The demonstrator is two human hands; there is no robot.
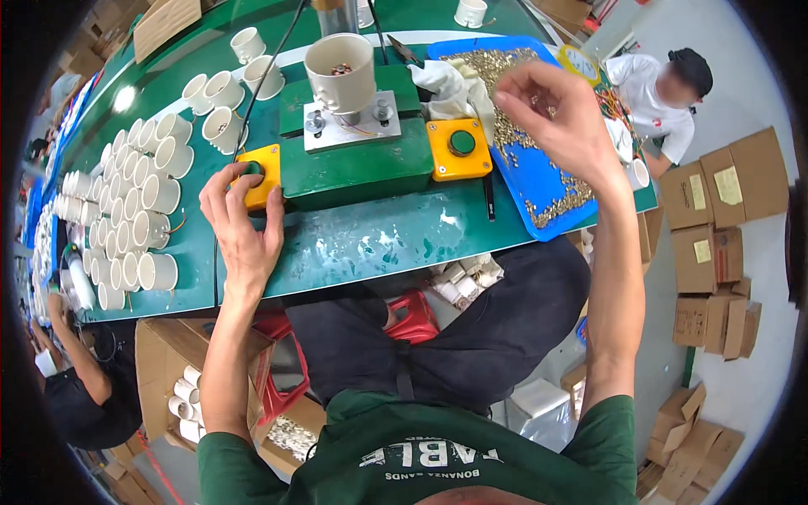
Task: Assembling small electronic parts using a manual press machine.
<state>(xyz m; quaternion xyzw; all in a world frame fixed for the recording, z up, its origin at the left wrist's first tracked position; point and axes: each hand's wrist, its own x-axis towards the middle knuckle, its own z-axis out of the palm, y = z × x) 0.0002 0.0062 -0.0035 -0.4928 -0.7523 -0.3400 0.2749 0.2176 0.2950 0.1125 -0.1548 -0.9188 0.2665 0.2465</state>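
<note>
My left hand rests over the left yellow button box, its fingertips at the green button and the thumb apart along the near side. It grasps nothing. Above the blue tray of small brass-coloured metal pieces, my right hand is raised with thumb and forefinger brought together. Whatever may be between those fingertips is too small to make out. Between my hands, a white cup stands upright on a metal plate on the green fixture block. Copper-coloured bits show inside the cup.
A second yellow button box sits right of the block, beside a white cloth. Rows of white cups, some with thin wires, cover the left of the green table. A co-worker sits at right, near stacked cardboard boxes.
</note>
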